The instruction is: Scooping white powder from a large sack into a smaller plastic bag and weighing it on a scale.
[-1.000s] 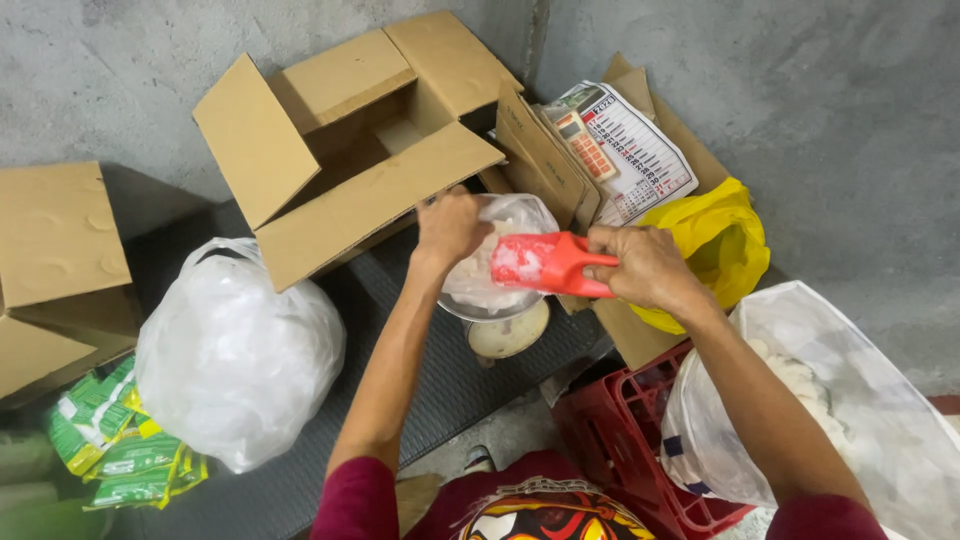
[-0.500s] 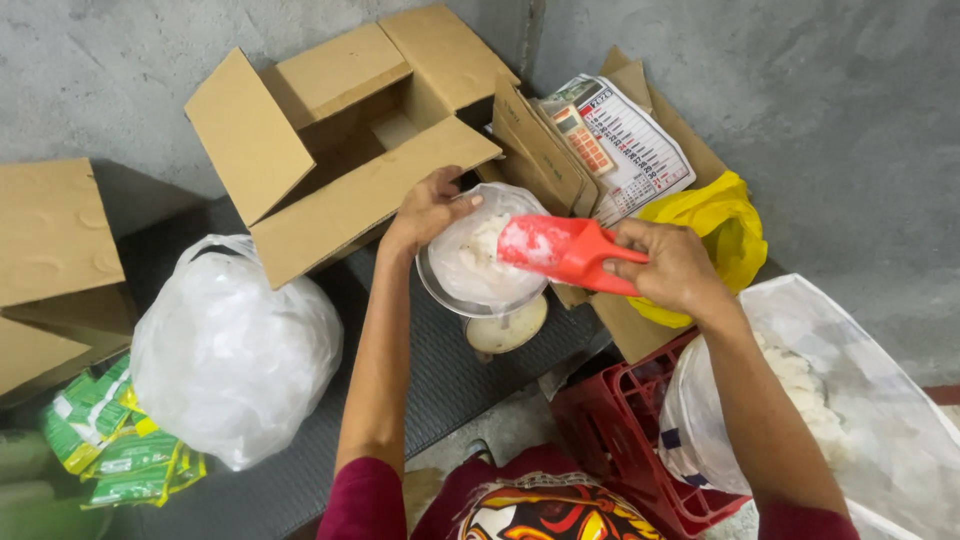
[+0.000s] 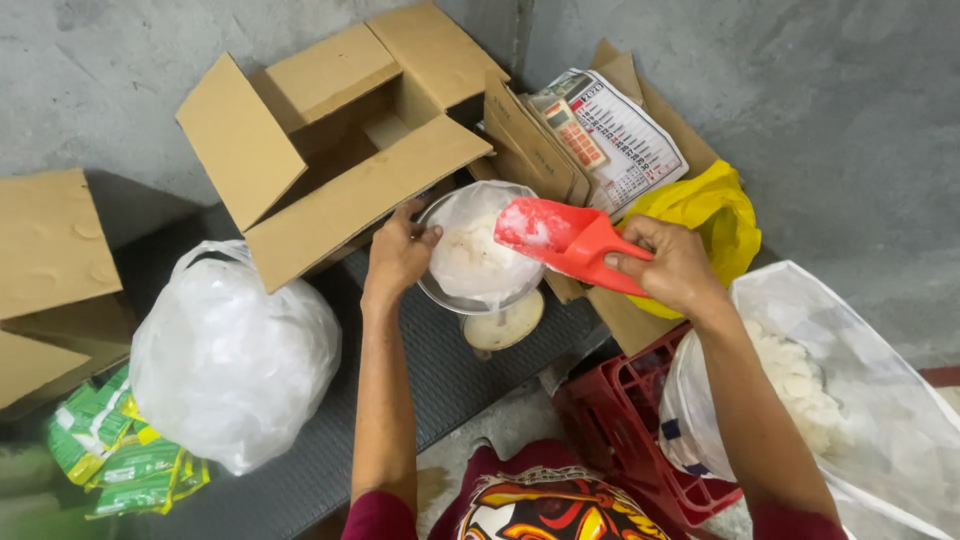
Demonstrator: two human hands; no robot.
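Observation:
My right hand [image 3: 668, 262] grips the handle of a red plastic scoop [image 3: 560, 236], whose mouth carries a few white pieces and hangs over a clear plastic bag [image 3: 472, 252]. That bag sits in the round pan of a small weighing scale [image 3: 503, 322] and holds white pieces. My left hand [image 3: 398, 254] pinches the bag's left edge. At the right, a big clear bag of white round chips [image 3: 800, 390] lies open beside my right forearm.
An open cardboard box [image 3: 335, 150] stands behind the scale, another box [image 3: 50, 270] at far left. A tied white plastic bag [image 3: 225, 350] and green packets [image 3: 110, 465] lie left. A red crate [image 3: 630, 410], yellow bag [image 3: 700, 215], calculator [image 3: 567, 130] and calendar sheet [image 3: 630, 140] are right.
The red scoop has risen and tilted over the bag on the scale. My left hand has slid from the bag's top to its left edge.

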